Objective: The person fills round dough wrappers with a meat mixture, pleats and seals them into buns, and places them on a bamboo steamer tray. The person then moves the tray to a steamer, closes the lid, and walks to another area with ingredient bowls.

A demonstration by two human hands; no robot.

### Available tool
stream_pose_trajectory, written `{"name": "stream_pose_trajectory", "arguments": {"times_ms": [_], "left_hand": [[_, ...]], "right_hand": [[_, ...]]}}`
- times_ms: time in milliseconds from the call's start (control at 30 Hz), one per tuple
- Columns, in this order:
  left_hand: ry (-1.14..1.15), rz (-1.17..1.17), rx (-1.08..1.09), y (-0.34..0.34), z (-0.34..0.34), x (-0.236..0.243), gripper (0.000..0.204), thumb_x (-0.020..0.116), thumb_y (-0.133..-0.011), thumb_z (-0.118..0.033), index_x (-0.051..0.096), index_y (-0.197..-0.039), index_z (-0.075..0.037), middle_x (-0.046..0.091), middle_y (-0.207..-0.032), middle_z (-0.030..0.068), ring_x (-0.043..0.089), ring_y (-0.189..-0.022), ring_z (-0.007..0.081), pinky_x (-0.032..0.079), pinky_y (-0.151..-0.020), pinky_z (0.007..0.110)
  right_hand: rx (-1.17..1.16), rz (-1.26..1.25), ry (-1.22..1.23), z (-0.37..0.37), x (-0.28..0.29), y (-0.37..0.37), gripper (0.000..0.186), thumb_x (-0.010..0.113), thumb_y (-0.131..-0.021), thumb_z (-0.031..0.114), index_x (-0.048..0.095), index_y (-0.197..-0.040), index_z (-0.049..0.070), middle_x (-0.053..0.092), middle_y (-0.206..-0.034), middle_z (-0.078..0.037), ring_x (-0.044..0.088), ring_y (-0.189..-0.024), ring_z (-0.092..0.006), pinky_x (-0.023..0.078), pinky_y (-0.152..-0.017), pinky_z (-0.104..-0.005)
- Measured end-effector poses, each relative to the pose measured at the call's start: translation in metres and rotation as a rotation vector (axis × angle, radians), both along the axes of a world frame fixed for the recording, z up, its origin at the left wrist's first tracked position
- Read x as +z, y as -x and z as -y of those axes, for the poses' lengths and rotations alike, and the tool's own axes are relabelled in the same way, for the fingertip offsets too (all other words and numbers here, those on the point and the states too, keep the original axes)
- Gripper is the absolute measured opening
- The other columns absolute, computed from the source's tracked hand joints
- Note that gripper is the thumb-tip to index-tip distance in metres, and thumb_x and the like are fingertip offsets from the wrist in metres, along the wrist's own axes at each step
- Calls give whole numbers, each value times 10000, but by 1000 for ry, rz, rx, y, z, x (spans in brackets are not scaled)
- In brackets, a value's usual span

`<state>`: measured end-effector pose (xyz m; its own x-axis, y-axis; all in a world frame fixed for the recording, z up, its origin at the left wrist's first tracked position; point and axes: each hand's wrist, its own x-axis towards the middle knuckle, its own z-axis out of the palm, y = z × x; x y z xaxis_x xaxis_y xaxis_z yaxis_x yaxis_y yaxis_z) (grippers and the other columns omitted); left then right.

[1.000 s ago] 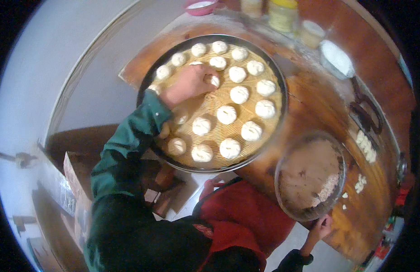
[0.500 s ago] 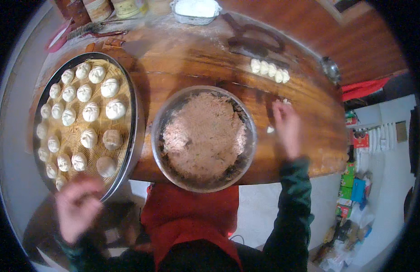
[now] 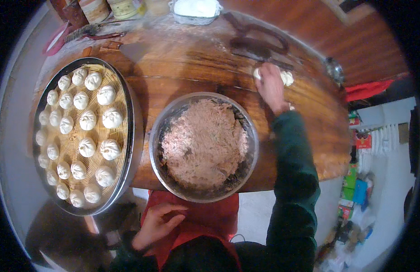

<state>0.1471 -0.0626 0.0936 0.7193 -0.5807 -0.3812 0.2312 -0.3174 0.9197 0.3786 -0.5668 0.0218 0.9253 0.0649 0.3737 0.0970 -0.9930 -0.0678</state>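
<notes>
My right hand point(image 3: 270, 86) reaches to the far right of the table, its fingers curled round the left end of a row of white dough pieces point(image 3: 287, 78). The hand covers the middle of that row. Near the table's front edge, my left hand point(image 3: 159, 225) hovers before the red apron, thumb and fingers apart, holding nothing. Between the hands stands a large metal bowl point(image 3: 154, 156) of pinkish minced filling point(image 3: 203, 140). To the left, a round steamer tray point(image 3: 74, 147) with a woven mat carries many pleated buns point(image 3: 111, 117).
At the back stand a glass dish of white flour point(image 3: 196, 8) and several jars point(image 3: 123, 8). A brush point(image 3: 81, 32) and a pink-rimmed item point(image 3: 56, 41) lie at the far left. A dark tool point(image 3: 264, 38) lies behind the dough; a small metal bowl point(image 3: 334, 70) sits at the right edge.
My right hand has moved away from me onto the dough row. My left hand has gone from the tray's near edge rightward to before the apron. The view has shifted slightly.
</notes>
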Motion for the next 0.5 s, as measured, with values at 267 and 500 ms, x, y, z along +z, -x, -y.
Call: {"name": "stream_pose_trajectory", "arguments": {"times_ms": [267, 500], "left_hand": [[18, 59, -53, 3, -20, -40, 250, 752, -929, -119, 748, -1170, -54, 770, -1081, 141, 741, -965, 218, 566, -829, 325], [56, 174, -126, 31, 9, -35, 214, 739, -939, -118, 753, -1147, -70, 765, -1104, 135, 741, -992, 239, 563, -832, 328]], "right_hand": [[-13, -381, -135, -98, 42, 253, 563, 670, -792, 97, 579, -1346, 55, 654, -1129, -212, 654, -958, -430, 571, -854, -490], [-101, -399, -105, -138, 11, 318, 651, 589, -945, 189, 396, -1524, -37, 344, -1620, -270, 260, -1530, -468, 209, -1248, -577]]}}
